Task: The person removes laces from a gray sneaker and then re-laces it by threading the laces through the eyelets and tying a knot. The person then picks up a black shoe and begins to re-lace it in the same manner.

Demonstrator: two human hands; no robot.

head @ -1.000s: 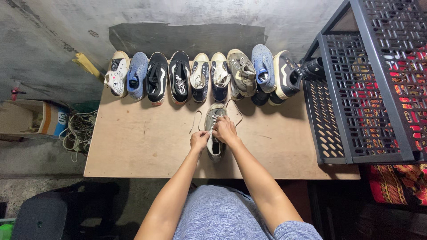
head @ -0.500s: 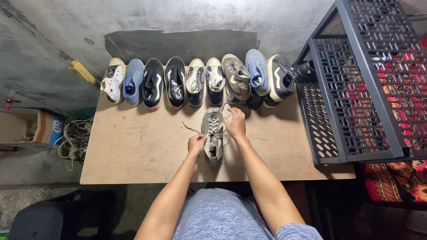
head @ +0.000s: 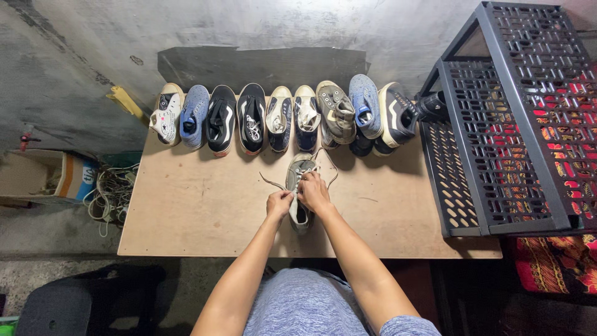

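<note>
A grey lace-up sneaker (head: 300, 169) lies toe-away on the wooden table (head: 199, 211), right in front of me. My left hand (head: 279, 203) pinches a white lace (head: 272, 183) that runs off to the upper left. My right hand (head: 314, 191) rests over the middle of the shoe, fingers closed on the laces there. Another lace loops out to the right of the shoe (head: 334, 169). The shoe's heel shows below my hands.
A row of several shoes (head: 252, 118) lines the table's far edge against a concrete wall. A black perforated plastic rack (head: 497, 124) stands at the right. A cardboard box (head: 37, 177) and coiled cords (head: 112, 190) sit on the floor to the left.
My right hand has come down from the shoe's toe end to its middle, close to my left hand. The left lace stays pulled out to the left.
</note>
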